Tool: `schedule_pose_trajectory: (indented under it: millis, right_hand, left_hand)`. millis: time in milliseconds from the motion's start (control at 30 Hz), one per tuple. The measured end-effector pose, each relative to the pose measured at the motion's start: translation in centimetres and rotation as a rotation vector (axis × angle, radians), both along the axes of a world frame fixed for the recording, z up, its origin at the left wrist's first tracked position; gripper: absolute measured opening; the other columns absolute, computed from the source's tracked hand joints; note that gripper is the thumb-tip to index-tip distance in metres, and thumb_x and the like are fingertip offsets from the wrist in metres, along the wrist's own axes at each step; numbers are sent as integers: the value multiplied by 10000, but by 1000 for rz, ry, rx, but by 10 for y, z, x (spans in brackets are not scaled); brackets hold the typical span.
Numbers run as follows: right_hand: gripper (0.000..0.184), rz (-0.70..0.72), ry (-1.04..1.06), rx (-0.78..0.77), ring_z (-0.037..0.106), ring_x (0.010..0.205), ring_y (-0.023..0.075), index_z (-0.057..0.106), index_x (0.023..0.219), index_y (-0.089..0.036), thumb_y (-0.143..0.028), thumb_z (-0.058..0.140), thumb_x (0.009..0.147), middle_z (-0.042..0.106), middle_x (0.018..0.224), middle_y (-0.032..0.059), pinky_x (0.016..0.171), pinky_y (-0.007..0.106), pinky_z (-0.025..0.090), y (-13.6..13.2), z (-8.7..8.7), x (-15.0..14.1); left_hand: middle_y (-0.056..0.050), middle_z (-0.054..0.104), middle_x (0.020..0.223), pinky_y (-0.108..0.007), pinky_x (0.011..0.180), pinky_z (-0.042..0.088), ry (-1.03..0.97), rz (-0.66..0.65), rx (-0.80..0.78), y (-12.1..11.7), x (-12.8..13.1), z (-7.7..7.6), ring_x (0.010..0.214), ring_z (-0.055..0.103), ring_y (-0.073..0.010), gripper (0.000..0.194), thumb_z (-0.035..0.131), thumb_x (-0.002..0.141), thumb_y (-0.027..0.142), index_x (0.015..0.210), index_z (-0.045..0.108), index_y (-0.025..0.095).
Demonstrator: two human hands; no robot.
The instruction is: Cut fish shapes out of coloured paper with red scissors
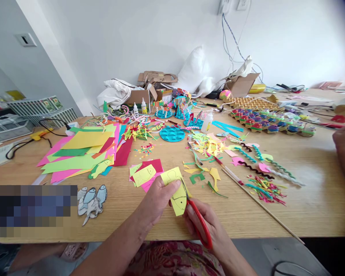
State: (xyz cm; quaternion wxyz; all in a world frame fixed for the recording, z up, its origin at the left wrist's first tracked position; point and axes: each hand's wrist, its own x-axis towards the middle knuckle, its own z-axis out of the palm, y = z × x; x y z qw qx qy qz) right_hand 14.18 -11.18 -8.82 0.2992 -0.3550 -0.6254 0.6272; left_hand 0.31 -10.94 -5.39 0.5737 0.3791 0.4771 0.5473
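My left fingers (176, 185) pinch yellow paper (178, 206); my right fingers (192, 213) grip red scissors (203, 228). The far white bottle (208, 121) has lettering too small to read.

Wall switch (25, 40), hanging cables (232, 35), white bag (194, 69) — bulging, cardboard box (243, 85) — brown

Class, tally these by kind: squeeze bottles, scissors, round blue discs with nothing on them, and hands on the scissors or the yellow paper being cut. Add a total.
Squeeze bottles: 3
Red-handled scissors: 1
Bare round blue disc: 1
Hands: left hand on the yellow paper, right hand on the scissors: 2
Total: 7
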Motion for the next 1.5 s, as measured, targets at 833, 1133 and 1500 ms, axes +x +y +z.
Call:
schedule_pose_trajectory:
  millis: [833,1133,1500]
  right_hand:
    - [478,-1,0,-10,299,438,87,390,590,-198,-611,397,831,389,494,-51,416,223,224,0,2,1]
    - [505,-14,-2,4,292,422,84,387,564,-199,-635,395,819,379,467,-52,405,224,216,1,-4,0]
    - [492,4,-9,25,292,429,84,375,558,-199,-604,400,837,371,469,-53,408,224,216,1,-3,1]
  left_hand:
    - [24,531,597,-228,558,388,-5,-16,24,-1,2,0,554,467,-103,183,589,707,337,685,577,155]
    - [24,534,588,-228,566,378,-31,-22,3,-1,0,1,556,464,-105,171,613,685,324,677,579,157]
    - [30,515,598,-217,565,391,-8,-35,-11,-1,-6,0,566,460,-98,169,601,699,310,650,540,159]
